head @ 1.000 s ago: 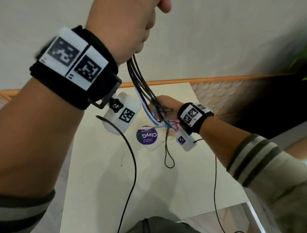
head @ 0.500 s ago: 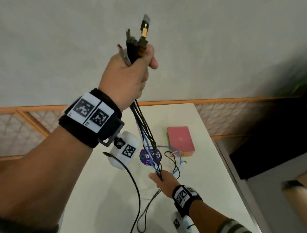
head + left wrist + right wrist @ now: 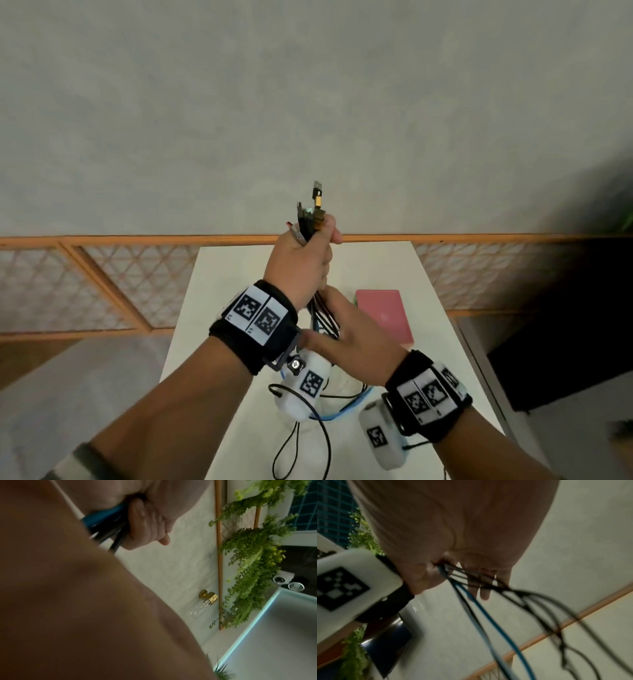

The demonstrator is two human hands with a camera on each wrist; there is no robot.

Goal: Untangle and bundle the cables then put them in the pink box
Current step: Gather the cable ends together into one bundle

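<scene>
several loose cable loops (image 3: pixel 301 442) are left trailing on the white table (image 3: pixel 219 342), nearest the body. above them, the strands are combed by the right hand (image 3: pixel 352 346), fingers straight and spread, perhaps threaded between them. the cables (image 3: pixel 313 219) are clenched in the raised left hand (image 3: pixel 299 267), plugs up, so they hang straight. the pink box (image 3: pixel 385 313) lies closed, farther right.
</scene>
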